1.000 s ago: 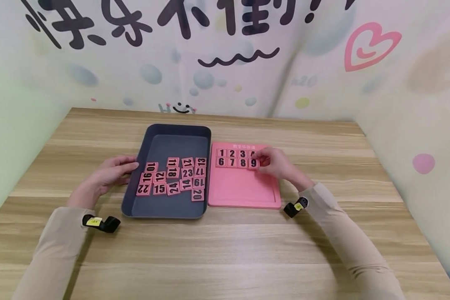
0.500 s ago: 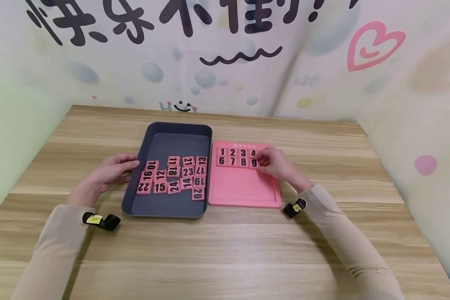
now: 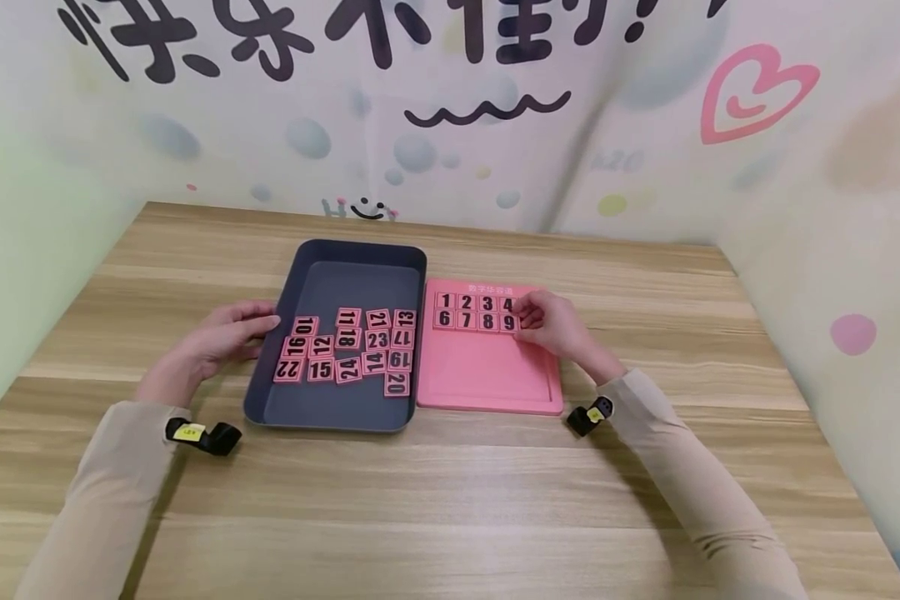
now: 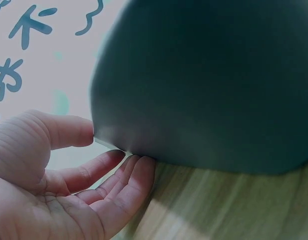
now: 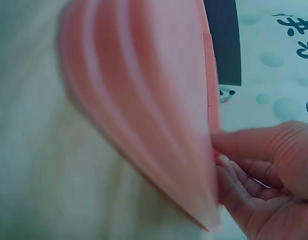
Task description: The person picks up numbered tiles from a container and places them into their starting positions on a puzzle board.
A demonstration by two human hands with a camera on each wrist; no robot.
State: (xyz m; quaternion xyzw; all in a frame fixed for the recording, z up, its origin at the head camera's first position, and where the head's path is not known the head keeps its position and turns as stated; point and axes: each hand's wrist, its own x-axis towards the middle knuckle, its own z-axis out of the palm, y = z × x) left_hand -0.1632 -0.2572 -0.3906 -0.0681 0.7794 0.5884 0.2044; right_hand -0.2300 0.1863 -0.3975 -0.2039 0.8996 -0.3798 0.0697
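A pink number board (image 3: 487,375) lies flat on the table, with two rows of number tiles (image 3: 467,311) along its top: 1 to 4 and 6 to 9 show. My right hand (image 3: 558,327) is at their right end, thumb and finger bent in a pinch about the number tile 9 (image 3: 508,323); the hand covers whatever lies right of 4 and 9. On the left stands a dark grey tray (image 3: 360,279) holding several loose number tiles (image 3: 348,340), turned various ways. My left hand (image 3: 228,337) holds its left rim, thumb at the top and fingers against the outer wall (image 4: 193,125).
Tray and board stand side by side on the wood-grain table (image 3: 457,500). Behind them rises a printed wall cloth (image 3: 450,150). A black wrist camera (image 3: 204,435) sits on the left sleeve, another black wrist camera (image 3: 591,415) on the right.
The number tile 9 has shifted slightly and now sits more nearly level with 8. Both hands keep almost the same places; the whole head view has tilted a little.
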